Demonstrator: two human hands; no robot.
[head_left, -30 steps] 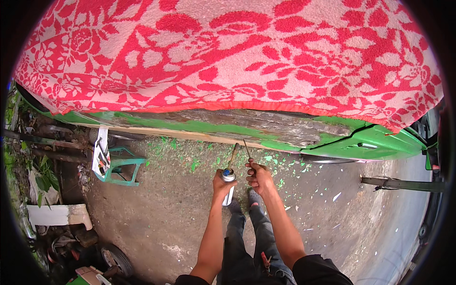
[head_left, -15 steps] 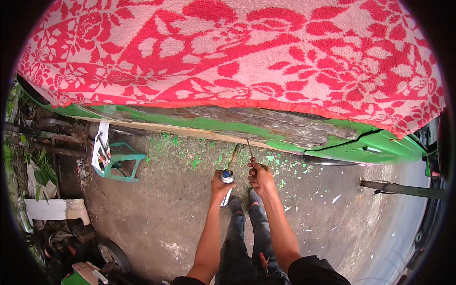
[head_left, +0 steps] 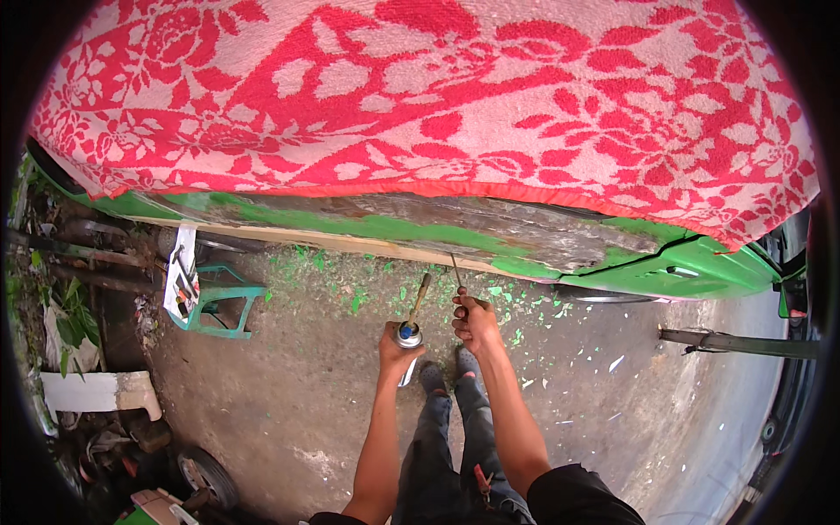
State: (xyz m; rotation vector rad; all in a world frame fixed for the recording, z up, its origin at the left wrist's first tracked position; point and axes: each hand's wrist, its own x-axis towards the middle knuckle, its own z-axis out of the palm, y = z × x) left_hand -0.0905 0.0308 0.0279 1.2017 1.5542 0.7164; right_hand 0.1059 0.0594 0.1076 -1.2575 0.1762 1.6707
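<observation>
My left hand [head_left: 393, 352] is wrapped round a small can [head_left: 409, 338] with a silver rim, a white side and something blue at its top. Out of the can leans a wooden stick [head_left: 421, 296], like a brush handle, its lower end hidden inside. My right hand [head_left: 475, 324] is closed on a thin dark metal rod [head_left: 456, 268] pointing up and away from me; its held end is hidden by my fingers. The rod's tip lies, in the picture, at the lower edge of a green vehicle panel [head_left: 437, 234] with bare, grey-brown scraped patches. I cannot tell whether it touches.
A red-and-pink floral cloth [head_left: 420, 96] covers the vehicle's top. To the left, a teal plastic stool [head_left: 229, 297] stands beside a white sheet bearing tools [head_left: 182, 280]. Green paint flakes [head_left: 357, 303] litter the concrete. A wheel [head_left: 208, 477] lies lower left; a beam [head_left: 739, 344] juts in at right.
My left hand and the can have moved slightly left and down, farther from my right hand. My right hand has barely shifted. Both grips are unchanged.
</observation>
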